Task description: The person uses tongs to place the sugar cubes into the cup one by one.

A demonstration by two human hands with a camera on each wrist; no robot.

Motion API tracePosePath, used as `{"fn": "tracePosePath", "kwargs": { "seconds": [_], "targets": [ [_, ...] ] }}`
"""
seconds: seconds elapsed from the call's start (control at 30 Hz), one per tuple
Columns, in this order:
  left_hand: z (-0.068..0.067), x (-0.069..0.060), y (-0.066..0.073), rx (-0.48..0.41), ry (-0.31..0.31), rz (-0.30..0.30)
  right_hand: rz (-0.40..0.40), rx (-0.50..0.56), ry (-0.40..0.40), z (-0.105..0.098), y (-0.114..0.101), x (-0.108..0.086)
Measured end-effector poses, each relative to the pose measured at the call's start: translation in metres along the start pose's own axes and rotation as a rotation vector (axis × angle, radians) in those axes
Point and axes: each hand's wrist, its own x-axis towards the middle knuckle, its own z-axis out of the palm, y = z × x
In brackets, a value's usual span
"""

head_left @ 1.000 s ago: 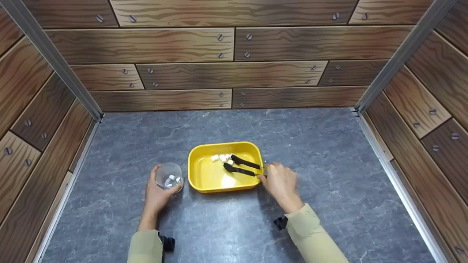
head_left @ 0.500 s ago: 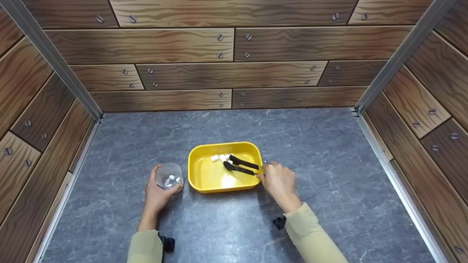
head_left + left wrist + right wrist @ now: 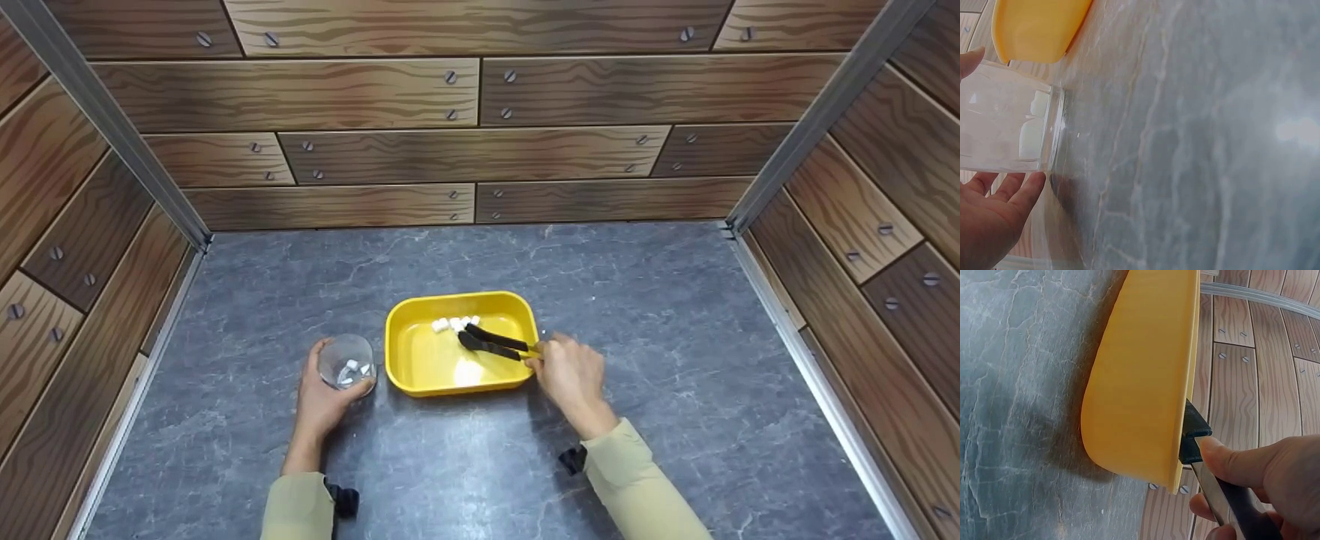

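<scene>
Beyond the yellow tub (image 3: 421, 364) and along both sides of it rise walls (image 3: 375, 94) patterned like wooden planks, the largest things in view. Under the tub spreads a grey, marble-look counter (image 3: 660, 315). The tub itself is shallow and round-cornered, probably stiff, light plastic that would slide if nudged; its rim seems the natural hold.

Just past the tub's right end, the right hand (image 3: 572, 375) has its fingers and thumb wrapped round the tongs (image 3: 495, 348). Near the tub's left end, the left hand (image 3: 324, 397) grips a clear cup (image 3: 341, 346) between thumb and fingers.

The tongs reach over the tub's right rim into it. They look firm but springy, best squeezed along the shafts behind the black arms. Their tips lie close together, right by several white pieces (image 3: 454, 324); whether they pinch one cannot be told.

Upright to the tub's left, the cup looks light, smooth and slightly slippery, perhaps brittle, so a hold round its sides suits it.

Smallest are the white pieces: one cluster sits in the tub's far half, and a few cup pieces (image 3: 352, 365) lie at the cup's bottom. Likely soft and very light, they would want a gentle pinch.
</scene>
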Motion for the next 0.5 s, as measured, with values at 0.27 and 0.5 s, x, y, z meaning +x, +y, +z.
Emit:
{"fn": "tracePosePath", "kwargs": {
  "seconds": [0.27, 0.5],
  "targets": [
    [0.0, 0.0006, -0.0001, 0.003, -0.005, -0.014, 0.095, 0.129, -0.091, -0.0029, 0.0072, 0.0044],
    [-0.0004, 0.0004, -0.0017, 0.0, -0.001, -0.012, 0.117, 0.176, -0.133, -0.0043, 0.0086, 0.0042]
  ]
}}
